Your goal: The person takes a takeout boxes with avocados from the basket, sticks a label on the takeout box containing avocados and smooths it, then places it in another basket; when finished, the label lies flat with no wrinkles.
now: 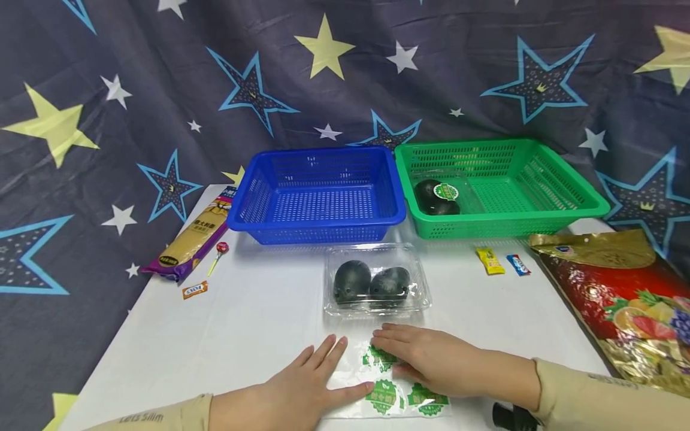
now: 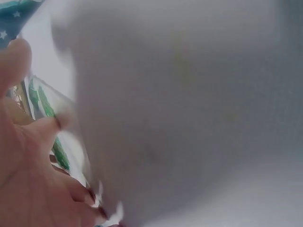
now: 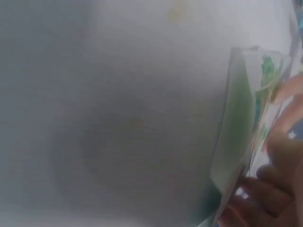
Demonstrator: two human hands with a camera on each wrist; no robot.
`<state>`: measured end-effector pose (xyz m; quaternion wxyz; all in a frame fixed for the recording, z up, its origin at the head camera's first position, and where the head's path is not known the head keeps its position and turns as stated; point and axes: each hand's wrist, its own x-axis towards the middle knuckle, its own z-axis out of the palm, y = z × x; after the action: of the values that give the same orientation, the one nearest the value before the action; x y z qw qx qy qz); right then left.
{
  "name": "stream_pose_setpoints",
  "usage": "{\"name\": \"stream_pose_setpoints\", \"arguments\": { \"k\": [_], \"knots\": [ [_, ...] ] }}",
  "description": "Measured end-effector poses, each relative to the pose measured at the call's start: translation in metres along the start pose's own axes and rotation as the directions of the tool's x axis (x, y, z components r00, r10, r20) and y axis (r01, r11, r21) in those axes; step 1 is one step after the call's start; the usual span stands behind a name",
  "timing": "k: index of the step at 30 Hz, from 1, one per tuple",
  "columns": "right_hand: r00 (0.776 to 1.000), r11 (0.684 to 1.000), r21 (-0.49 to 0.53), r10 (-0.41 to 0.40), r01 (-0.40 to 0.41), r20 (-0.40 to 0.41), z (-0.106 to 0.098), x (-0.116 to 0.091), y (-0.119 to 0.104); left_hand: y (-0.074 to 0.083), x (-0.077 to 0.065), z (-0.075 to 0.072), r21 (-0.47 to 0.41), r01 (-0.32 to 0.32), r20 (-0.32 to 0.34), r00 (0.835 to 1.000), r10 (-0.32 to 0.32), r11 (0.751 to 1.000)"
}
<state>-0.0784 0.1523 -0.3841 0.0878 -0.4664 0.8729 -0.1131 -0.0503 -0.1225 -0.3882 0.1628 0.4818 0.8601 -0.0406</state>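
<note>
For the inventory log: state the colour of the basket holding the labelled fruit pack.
Green: the basket, right of the blue one; clearest in the head view.

The white worktop (image 1: 259,311) carries a blue plastic basket (image 1: 318,194), a green plastic basket (image 1: 498,185), a clear plastic clamshell box (image 1: 375,281), a flat printed clear bag (image 1: 385,383) and a purple-ended noodle packet (image 1: 193,236).

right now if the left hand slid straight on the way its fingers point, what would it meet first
Probably the clear clamshell with two dark fruits. The left hand lies flat on the bag, fingers pointing up and right toward the box's near edge; the table between looks bare, though depth is unclear.
</note>
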Motion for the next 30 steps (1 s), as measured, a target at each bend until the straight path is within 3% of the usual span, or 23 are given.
{"name": "stream_pose_setpoints", "arguments": {
  "k": [4,8,16,25,30],
  "knots": [
    [0.995,0.99,-0.103,-0.098,0.097,-0.011,0.003,0.008,-0.001,0.001,0.002,-0.001,0.018,-0.003,0.014,1.0,0.003,1.0],
    [0.989,0.984,-0.124,-0.136,0.128,-0.051,0.004,0.013,-0.001,0.001,0.003,-0.002,0.021,0.002,0.029,1.0,-0.002,1.0],
    [0.983,0.978,-0.158,-0.15,0.133,-0.104,0.003,0.024,-0.006,0.0,0.003,-0.002,0.011,0.008,0.041,0.999,-0.008,1.0],
    [0.995,0.993,-0.093,-0.08,0.074,-0.057,0.0,0.029,-0.01,0.0,0.003,-0.002,0.01,0.011,0.041,0.999,-0.012,1.0],
    [0.984,0.985,-0.128,-0.13,0.115,-0.119,0.003,0.029,-0.011,0.0,0.004,-0.001,0.01,0.01,0.039,0.999,-0.011,1.0]
  ]
}}
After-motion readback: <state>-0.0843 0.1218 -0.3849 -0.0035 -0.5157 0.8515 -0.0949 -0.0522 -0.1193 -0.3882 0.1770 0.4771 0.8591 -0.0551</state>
